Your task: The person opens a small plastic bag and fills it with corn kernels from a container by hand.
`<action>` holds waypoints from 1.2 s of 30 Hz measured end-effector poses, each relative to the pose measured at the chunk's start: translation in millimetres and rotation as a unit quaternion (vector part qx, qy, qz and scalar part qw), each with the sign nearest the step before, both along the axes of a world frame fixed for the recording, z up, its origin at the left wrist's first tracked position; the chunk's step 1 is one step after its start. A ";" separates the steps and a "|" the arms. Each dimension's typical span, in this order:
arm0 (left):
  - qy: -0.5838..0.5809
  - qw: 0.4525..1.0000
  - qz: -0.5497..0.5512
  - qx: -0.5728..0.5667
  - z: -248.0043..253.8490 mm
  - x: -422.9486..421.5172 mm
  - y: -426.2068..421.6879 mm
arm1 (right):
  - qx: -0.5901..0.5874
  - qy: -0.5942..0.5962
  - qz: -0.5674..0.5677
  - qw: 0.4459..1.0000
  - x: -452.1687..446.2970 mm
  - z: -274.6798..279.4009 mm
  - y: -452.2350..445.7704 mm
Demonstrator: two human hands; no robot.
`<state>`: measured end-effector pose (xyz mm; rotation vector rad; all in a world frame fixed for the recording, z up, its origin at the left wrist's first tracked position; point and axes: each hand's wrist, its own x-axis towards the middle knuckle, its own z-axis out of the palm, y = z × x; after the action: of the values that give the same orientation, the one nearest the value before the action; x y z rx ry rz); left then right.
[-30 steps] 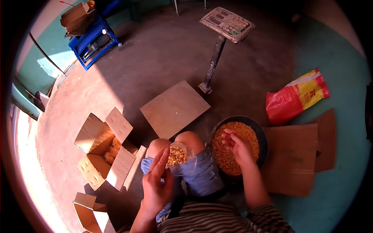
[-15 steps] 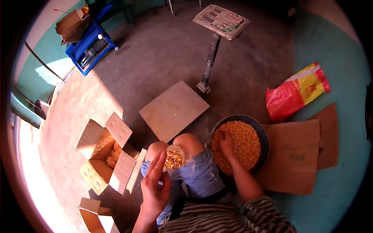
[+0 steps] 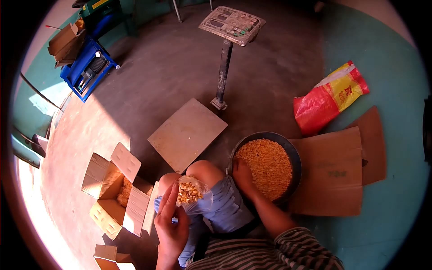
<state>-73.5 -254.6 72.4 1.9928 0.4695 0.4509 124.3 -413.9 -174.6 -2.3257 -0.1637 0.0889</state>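
Brown floor (image 3: 157,67), teal wall (image 3: 382,85); left hand (image 3: 172,225) at bag (image 3: 205,199), right (image 3: 244,175) at basin (image 3: 295,166) (grips unclear)

No text readable: marks on flattened cardboard (image 3: 326,184), red-yellow bag (image 3: 330,96), scale panel (image 3: 232,25) too blurred.

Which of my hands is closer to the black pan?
Right. Your right hand is at the left side of the black pan; your left hand is by the plastic bag.
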 end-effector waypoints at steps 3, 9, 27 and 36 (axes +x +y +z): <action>-0.004 1.000 0.003 -0.006 -1.7 0.2 -0.6 | -0.022 0.051 -0.001 0.998 -1.8 -5.3 -3.5; -0.001 1.000 0.012 0.009 -1.3 -2.0 0.7 | 0.047 0.049 0.022 0.997 -5.9 -5.6 -15.9; 0.005 1.000 0.003 -0.006 4.1 -5.3 -0.7 | 0.723 0.610 -0.140 0.293 6.2 -11.3 -76.7; -0.001 1.000 0.005 -0.002 5.9 -5.6 -2.4 | 0.718 0.515 -0.186 0.430 1.6 7.2 -66.6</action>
<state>-79.1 -257.1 78.3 1.9859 0.4786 0.4572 126.0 -480.5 -167.4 -0.2207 0.6701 0.7691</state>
